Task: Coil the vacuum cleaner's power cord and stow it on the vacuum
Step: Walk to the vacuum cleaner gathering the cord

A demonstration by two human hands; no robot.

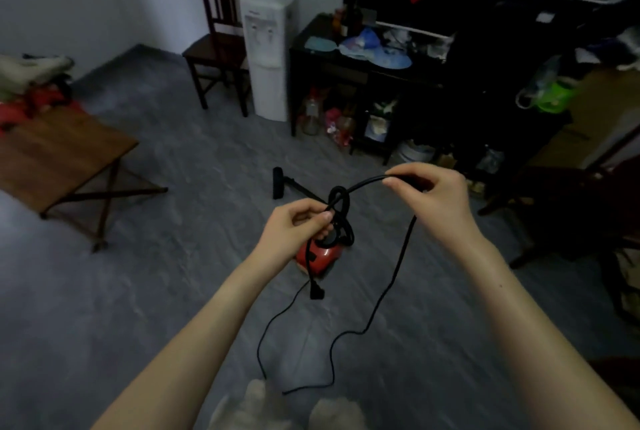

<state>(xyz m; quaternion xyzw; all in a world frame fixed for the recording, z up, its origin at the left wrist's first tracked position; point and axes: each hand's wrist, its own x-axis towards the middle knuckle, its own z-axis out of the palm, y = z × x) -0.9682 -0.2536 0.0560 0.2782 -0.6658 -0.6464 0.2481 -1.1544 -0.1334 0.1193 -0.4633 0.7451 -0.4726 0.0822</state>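
Observation:
A small red vacuum cleaner (320,256) sits on the grey floor, partly hidden behind my left hand. Its black power cord (394,277) is held in both hands above it. My left hand (294,227) pinches a small bundle of loops (341,208) of the cord. My right hand (429,197) grips the cord farther along, stretched up and to the right of the loops. From my right hand the cord drops in a long slack curve to the floor near my feet. The plug (316,293) dangles below my left hand. The vacuum's black floor nozzle (278,183) lies behind.
A wooden folding table (59,152) stands left. A dark chair (218,49) and white water dispenser (266,49) stand at the back wall. A cluttered black desk (367,66) fills the back right, and dark furniture (571,204) is at the right edge.

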